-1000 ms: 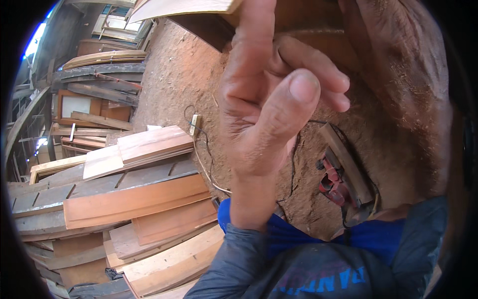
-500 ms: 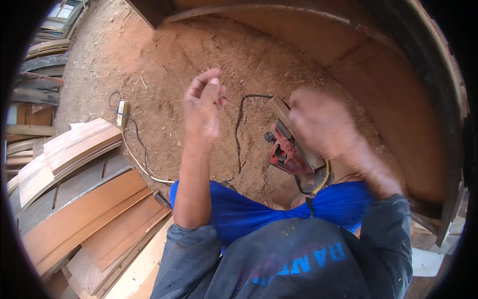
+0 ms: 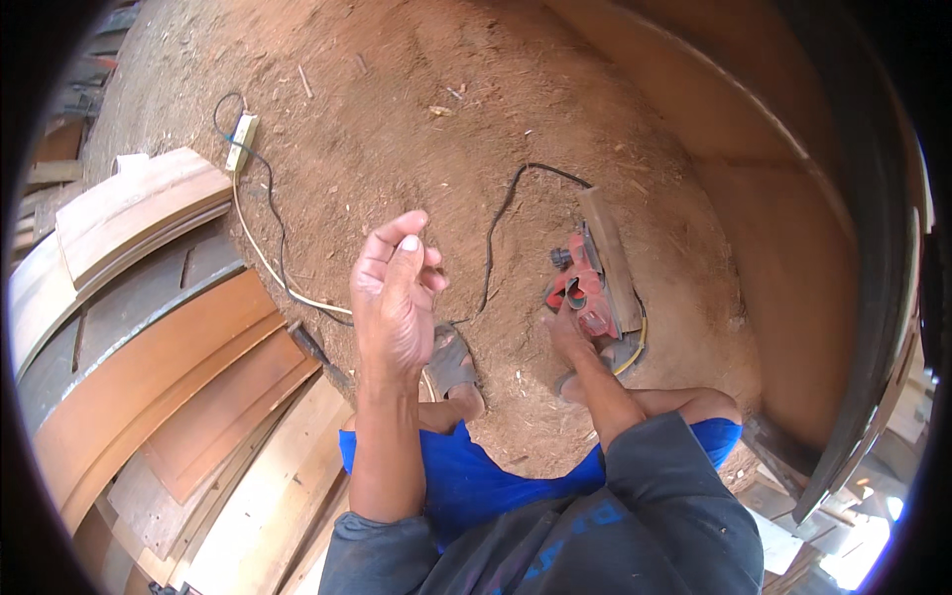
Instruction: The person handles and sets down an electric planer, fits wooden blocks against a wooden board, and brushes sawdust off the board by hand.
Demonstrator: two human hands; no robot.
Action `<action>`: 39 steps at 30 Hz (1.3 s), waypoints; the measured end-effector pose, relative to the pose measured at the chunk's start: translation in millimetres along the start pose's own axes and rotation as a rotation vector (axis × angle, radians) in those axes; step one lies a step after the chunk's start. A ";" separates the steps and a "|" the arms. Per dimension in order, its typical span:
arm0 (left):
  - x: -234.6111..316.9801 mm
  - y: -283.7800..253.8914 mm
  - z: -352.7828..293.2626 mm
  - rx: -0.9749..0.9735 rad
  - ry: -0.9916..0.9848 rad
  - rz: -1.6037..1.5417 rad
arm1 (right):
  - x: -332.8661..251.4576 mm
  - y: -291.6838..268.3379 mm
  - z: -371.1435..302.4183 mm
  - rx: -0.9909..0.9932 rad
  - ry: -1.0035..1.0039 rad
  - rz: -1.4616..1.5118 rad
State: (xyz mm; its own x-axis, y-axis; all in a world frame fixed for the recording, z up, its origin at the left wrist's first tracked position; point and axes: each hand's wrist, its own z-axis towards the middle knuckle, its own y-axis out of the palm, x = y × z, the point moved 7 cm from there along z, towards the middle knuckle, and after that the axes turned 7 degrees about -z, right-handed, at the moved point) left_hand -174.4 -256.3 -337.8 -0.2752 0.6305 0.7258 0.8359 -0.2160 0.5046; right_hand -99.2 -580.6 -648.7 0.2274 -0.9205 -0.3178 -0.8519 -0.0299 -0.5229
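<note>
A red electric planer point(image 3: 593, 297) lies on its side on the sandy ground, right of centre. A narrow wooden strip point(image 3: 613, 260) stretches along its right side. My right hand point(image 3: 569, 335) reaches down to the planer's rear and closes at its handle; the planer's body partly hides the fingers. My left hand point(image 3: 394, 288) is raised in the air at the middle, palm turned inward. Its fingers bend loosely, with the thumb apart from the fingertips, and no object shows in it.
A black cord point(image 3: 490, 253) loops over the dirt beside the planer. At the left, a pale power strip point(image 3: 241, 142) joins a white cable. Curved wooden boards point(image 3: 169, 377) are stacked at the left. A large curved brown panel point(image 3: 783, 288) stands at the right. My sandalled foot point(image 3: 454, 362) rests between.
My right hand has come down from above the wooden strip to the planer's rear. My left hand stays raised, slightly lower. The view has shifted, and my feet now show.
</note>
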 end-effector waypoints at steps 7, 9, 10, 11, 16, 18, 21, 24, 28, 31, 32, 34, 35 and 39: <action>-24.4 -8.5 -13.0 0.010 -0.107 -0.040 | -28.1 -70.7 -32.9 0.096 0.135 -0.248; -32.4 -22.6 -21.1 0.092 -0.100 0.133 | -19.0 -110.7 -45.6 0.262 0.319 0.136; -34.9 -26.6 -27.2 0.124 -0.101 0.227 | -18.2 -124.8 -52.2 0.279 0.318 0.138; -37.8 -36.1 -33.3 0.160 -0.095 0.322 | -20.5 -138.5 -58.1 0.320 0.261 0.134; -101.9 -108.2 -97.7 0.179 -0.240 0.565 | -59.6 -229.5 -121.1 0.164 0.086 0.314; -89.2 -83.7 -140.2 0.161 -0.158 0.601 | -86.2 -261.0 -171.1 0.137 0.000 0.209; -53.2 -59.2 -199.4 0.112 -0.266 0.772 | -164.5 -294.5 -263.5 -0.108 -0.058 0.259; -8.6 -2.6 -249.7 0.043 -0.394 0.786 | -208.4 -332.9 -338.0 -0.113 -0.128 0.295; 51.7 83.4 -278.7 0.077 -0.279 0.710 | -269.7 -403.8 -440.2 -0.298 -0.213 0.361; 69.9 126.3 -281.4 0.002 -0.124 0.700 | -284.2 -433.3 -473.8 -0.411 -0.309 0.497; 97.6 169.1 -277.0 0.025 -0.083 0.645 | -286.1 -452.7 -470.1 -0.312 -0.417 0.434; 108.9 189.6 -283.1 0.077 -0.067 0.508 | -293.5 -471.1 -485.0 -0.248 -0.531 0.372; 107.5 201.4 -281.4 0.091 -0.056 0.510 | -294.7 -484.3 -485.7 -0.276 -0.506 0.380; 107.3 271.3 -269.2 0.040 0.044 0.350 | -278.6 -519.5 -472.0 -0.175 -0.540 0.389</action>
State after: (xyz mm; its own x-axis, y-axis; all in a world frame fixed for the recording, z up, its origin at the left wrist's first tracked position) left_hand -104.9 -448.0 2.8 0.0120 0.4904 0.8714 0.9008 -0.3837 0.2035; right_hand 57.3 -492.6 84.8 0.0541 -0.5552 -0.8299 -0.9726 0.1588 -0.1697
